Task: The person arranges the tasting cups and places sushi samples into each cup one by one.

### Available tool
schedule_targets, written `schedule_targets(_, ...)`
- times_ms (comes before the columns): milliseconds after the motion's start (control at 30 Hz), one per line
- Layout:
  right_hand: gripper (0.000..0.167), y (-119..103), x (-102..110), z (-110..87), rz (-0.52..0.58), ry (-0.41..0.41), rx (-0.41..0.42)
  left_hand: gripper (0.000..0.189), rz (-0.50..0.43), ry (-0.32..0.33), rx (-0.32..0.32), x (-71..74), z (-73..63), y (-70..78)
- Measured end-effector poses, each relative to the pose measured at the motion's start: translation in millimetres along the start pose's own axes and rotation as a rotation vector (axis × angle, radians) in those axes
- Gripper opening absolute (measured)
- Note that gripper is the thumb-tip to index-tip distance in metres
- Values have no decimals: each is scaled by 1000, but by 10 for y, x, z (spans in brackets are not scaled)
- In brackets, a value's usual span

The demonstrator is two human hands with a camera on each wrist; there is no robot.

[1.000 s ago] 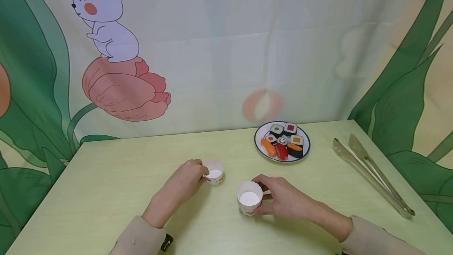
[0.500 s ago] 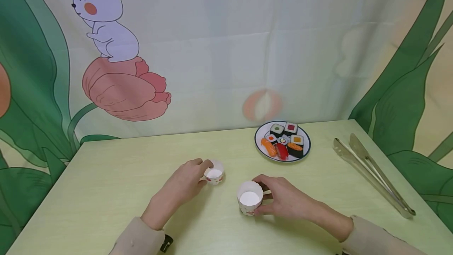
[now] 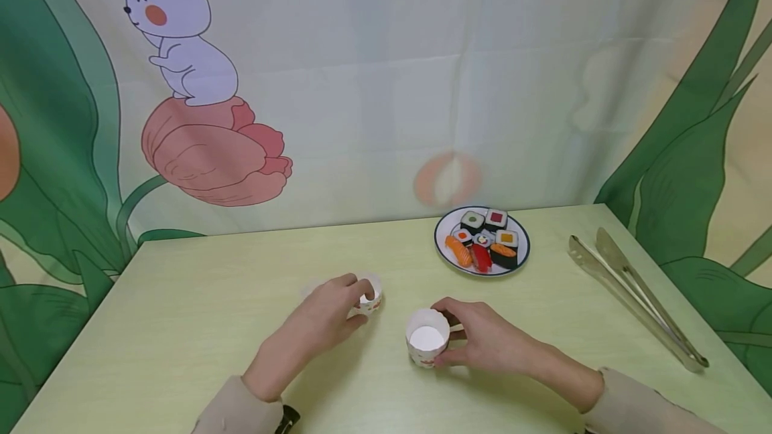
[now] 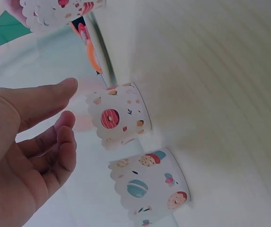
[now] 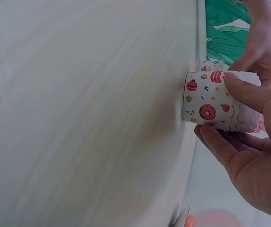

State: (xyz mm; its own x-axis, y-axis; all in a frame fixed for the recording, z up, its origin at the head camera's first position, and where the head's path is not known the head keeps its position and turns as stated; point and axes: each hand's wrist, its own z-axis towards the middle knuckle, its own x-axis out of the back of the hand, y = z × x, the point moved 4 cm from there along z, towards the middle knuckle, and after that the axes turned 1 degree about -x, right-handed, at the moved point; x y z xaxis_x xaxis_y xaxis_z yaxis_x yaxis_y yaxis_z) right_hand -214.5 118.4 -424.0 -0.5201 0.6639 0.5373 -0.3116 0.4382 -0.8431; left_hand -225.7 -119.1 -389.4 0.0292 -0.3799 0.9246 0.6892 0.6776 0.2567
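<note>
Several white paper baking cups with printed sweets and scalloped rims stand on the table. My right hand (image 3: 485,340) pinches one baking cup (image 3: 424,355) between thumb and fingers; in the right wrist view, a second scalloped edge (image 5: 237,113) shows on it. My left hand (image 3: 326,313) hovers at another baking cup (image 3: 372,300), hiding part of it. In the left wrist view its thumb and loosely bent fingers hold nothing, apart from the cup with a red doughnut print (image 4: 121,113). Beside that stands a cup with blue macaron print (image 4: 149,187), mostly hidden behind the hand in the head view.
A round blue-rimmed plate (image 3: 443,261) bearing several sushi pieces stands at the back of the pale table (image 3: 199,300). Metal tongs (image 3: 639,307) lie along the right side. A printed curtain (image 3: 362,99) hangs behind the table.
The left fingers have come off the cup they were touching, and another cup's pale rim now shows behind the left hand. The right hand and its cup stay nearly still.
</note>
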Motion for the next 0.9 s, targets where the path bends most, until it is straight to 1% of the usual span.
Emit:
schedule_targets(233, 60, -2, 10, -3, -1, 0, -8, 31, -91, -17, -50, -9, 23, 115)
schedule_targets(367, 60, -3, 18, -3, -5, -4, -21, 29, -99, -25, -91, -19, 42, 165)
schedule_targets(467, 60, -3, 21, -5, -4, -6, -24, 30, -108, -50, -126, -26, 49, 204)
schedule_targets(567, 60, -6, 21, -10, 0, -7, -15, 31, -133, -91, -156, -39, 52, 248)
schedule_targets(667, 59, -9, 18, -17, 12, -6, 3, 32, -141, -132, -163, -55, 59, 288)
schedule_targets(733, 58, -10, 17, -20, 17, -7, 9, 32, -127, -153, -161, -70, 60, 308)
schedule_targets(900, 58, -5, 20, -21, 21, -9, 6, 29, -109, -168, -165, -94, 55, 351)
